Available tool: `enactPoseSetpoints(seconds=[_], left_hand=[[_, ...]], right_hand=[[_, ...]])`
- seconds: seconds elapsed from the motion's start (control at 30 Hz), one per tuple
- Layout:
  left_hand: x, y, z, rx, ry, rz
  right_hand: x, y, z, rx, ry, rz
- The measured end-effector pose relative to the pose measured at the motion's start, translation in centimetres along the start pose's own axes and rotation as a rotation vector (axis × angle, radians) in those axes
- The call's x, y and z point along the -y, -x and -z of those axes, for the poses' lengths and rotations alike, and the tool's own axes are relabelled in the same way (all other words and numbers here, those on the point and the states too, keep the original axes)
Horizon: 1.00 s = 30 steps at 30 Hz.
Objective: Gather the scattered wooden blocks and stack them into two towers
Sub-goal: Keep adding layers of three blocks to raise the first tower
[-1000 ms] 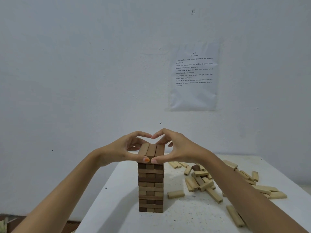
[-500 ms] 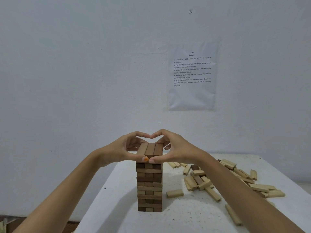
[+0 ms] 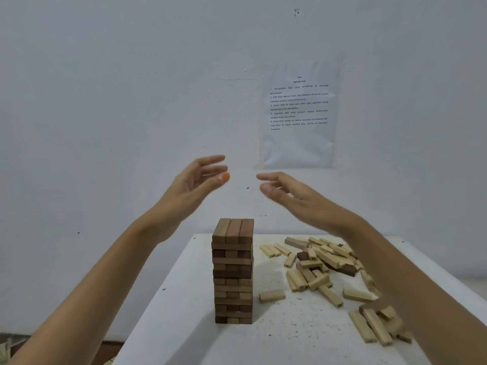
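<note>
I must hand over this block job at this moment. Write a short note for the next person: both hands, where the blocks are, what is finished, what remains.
Left hand: open, raised above the tower, holds nothing.
Right hand: open, raised above and right of the tower, holds nothing.
Tower: upright on the white table, top layer of three blocks, nothing touching it.
Loose blocks: scattered on the table right of the tower; a single block lies nearest its base.
Done: one tower stands.
Left: gather the loose blocks and stack the second tower.
</note>
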<state>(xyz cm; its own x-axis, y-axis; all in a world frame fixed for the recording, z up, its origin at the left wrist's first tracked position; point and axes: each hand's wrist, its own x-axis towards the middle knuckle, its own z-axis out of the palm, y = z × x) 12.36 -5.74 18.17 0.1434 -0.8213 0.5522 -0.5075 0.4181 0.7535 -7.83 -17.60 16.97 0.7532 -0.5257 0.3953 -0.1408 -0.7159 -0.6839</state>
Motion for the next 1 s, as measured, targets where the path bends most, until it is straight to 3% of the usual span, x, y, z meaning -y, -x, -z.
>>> enactPoseSetpoints(seconds=[0.1, 0.33, 0.63, 0.8, 0.87, 1.0], left_hand=[[-2.9, 0.1, -2.0, -0.026, 0.032, -0.080], [-4.4, 0.1, -9.3, 0.081, 0.154, -0.145], [1.5, -0.1, -19.7, 0.273, 0.218, 0.123], [5.3, 0.2, -24.7, 0.336, 0.111, 0.226], [6.6, 0.3, -26.2, 0.349, 0.062, 0.250], [8.2, 0.6, -29.0, 0.415, -0.094, 0.262]], right_hand=[[0.2, 1.3, 1.9, -0.102, -0.010, 0.022], [-1.3, 6.0, 5.0, -0.187, 0.026, 0.005], [-9.8, 12.4, 7.8, -0.276, -0.034, -0.263], [-14.5, 14.7, 7.1, -0.397, -0.115, -0.455], [-16.2, 15.1, 6.6, -0.436, -0.034, -0.552], [-18.5, 15.7, 5.9, -0.416, 0.366, -0.757]])
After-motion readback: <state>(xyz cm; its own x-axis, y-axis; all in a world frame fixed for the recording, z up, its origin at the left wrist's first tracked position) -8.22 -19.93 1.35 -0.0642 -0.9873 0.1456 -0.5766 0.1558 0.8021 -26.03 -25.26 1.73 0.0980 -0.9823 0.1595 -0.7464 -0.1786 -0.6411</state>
